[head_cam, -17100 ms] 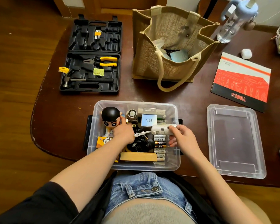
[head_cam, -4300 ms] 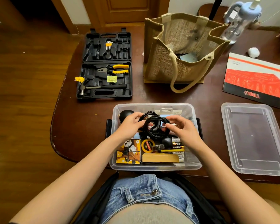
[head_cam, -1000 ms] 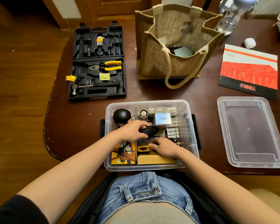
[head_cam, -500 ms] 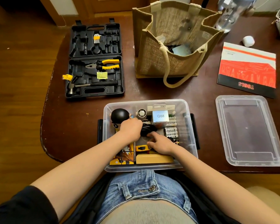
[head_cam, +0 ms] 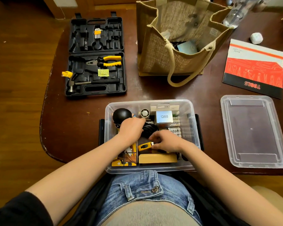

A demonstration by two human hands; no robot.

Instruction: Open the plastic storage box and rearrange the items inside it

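The clear plastic storage box (head_cam: 191,121) stands open at the table's near edge, and its lid (head_cam: 252,131) lies to the right. Inside are a black-headed figure (head_cam: 122,114), a small fan (head_cam: 144,113), a Q88 box (head_cam: 164,116), batteries (head_cam: 175,128), a yellow tape measure (head_cam: 145,146), a tan block (head_cam: 157,158) and a coiled black cable (head_cam: 149,130). My left hand (head_cam: 131,128) grips the cable from the left. My right hand (head_cam: 167,141) curls its fingers on the cable's near edge, just above the tape measure.
An open black tool case (head_cam: 96,56) with pliers and a hammer lies at the back left. A jute bag (head_cam: 180,39) stands behind the box. A red TOOLS booklet (head_cam: 255,67), a water bottle (head_cam: 235,12) and a small white object (head_cam: 256,38) are at the back right.
My right hand has moved from the tan block up to the cable's near edge. My left hand has pushed the cable lower, into the middle of the box.
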